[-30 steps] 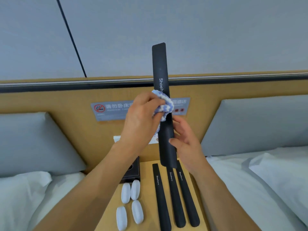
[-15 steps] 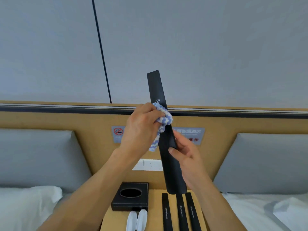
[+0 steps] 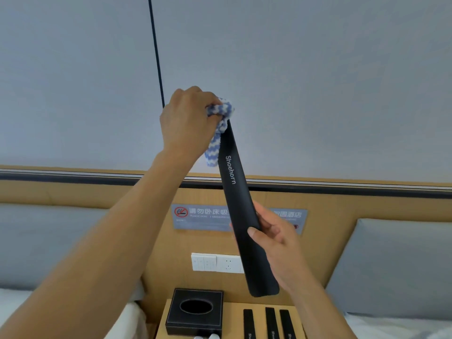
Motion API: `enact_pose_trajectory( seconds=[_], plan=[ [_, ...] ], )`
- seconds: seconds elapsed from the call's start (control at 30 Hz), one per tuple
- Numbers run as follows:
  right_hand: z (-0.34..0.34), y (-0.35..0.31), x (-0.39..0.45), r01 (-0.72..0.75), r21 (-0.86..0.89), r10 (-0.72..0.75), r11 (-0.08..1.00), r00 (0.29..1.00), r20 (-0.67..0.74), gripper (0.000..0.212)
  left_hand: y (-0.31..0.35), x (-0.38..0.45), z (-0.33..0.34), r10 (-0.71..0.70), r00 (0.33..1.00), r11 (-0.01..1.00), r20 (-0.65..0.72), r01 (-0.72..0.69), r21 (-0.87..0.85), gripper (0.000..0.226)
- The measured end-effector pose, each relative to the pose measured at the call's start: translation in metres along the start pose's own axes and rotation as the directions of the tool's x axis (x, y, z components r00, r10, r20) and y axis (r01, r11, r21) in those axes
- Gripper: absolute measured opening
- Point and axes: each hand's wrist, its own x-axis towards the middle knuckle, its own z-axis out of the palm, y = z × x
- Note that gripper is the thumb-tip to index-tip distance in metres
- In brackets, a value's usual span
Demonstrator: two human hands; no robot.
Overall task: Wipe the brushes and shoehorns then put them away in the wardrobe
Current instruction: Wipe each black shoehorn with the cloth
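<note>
While upright and tilted, shoehorn (image 3: 241,209) in right-hand (image 3: 276,241) grip, cloth (image 3: 220,123) clenched in left hand (image 3: 188,118) atop.

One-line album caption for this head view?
Left hand rubs a cloth over the shoehorn tip, right hand gripping it.

Tissue box (image 3: 195,311) left of three shoehorns (image 3: 271,322) (side by side) on nightstand (image 3: 233,319)

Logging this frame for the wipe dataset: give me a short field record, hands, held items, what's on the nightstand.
left hand: grips blue-and-white cloth at the shoehorn's top end
right hand: holds black shoehorn low on its length
shoehorn pose: raised, tilted, top leaning left, "Shoehorn" lettering visible
nightstand: black tissue box; three more black shoehorns lying side by side
wipe stage: cloth at the tip
</note>
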Motion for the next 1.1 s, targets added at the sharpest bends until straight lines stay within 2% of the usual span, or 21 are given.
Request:
enact_pose_trajectory(
  seconds=[0.13,0.23,0.53,0.63,0.73,0.83,0.97,1.1],
  plan=[
    [-0.003,-0.01,0.009,0.039,-0.001,-0.039,0.999,0.999,-0.012,0.054,0.011,0.008,0.0,-0.005,0.999,1.0,-0.032,0.005,-0.007,0.023],
    [-0.002,-0.017,0.015,0.075,0.064,-0.073,0.995,0.997,-0.032,0.058,0.022,-0.002,0.004,0.02,0.999,1.0,-0.027,-0.02,-0.016,0.019],
    [-0.003,-0.024,0.02,0.144,0.357,-0.104,0.923,0.986,-0.131,0.058,0.055,-0.069,0.021,0.113,0.978,0.983,0.176,-0.084,-0.162,0.018],
    [-0.008,-0.021,0.017,0.117,0.439,-0.08,0.891,0.992,-0.102,0.054,0.057,-0.088,0.024,0.178,0.95,0.972,0.256,-0.128,-0.197,0.018],
    [-0.016,-0.021,0.014,0.065,0.55,-0.076,0.832,0.997,-0.004,0.059,0.054,-0.098,0.024,0.262,0.92,0.957,0.29,-0.208,-0.204,0.016],
    [-0.024,-0.024,0.014,0.009,0.572,-0.05,0.82,0.997,0.056,0.048,0.049,-0.106,0.021,0.363,0.88,0.928,0.306,-0.311,-0.205,0.013],
    [-0.033,-0.026,0.014,-0.049,0.619,0.008,0.784,0.998,0.069,0.048,0.046,-0.12,0.02,0.43,0.845,0.902,0.317,-0.386,-0.193,0.018],
    [-0.034,-0.024,0.017,-0.065,0.702,0.088,0.709,0.996,0.003,0.041,0.046,-0.133,0.02,0.404,0.845,0.914,0.349,-0.362,-0.181,0.022]
  ],
)
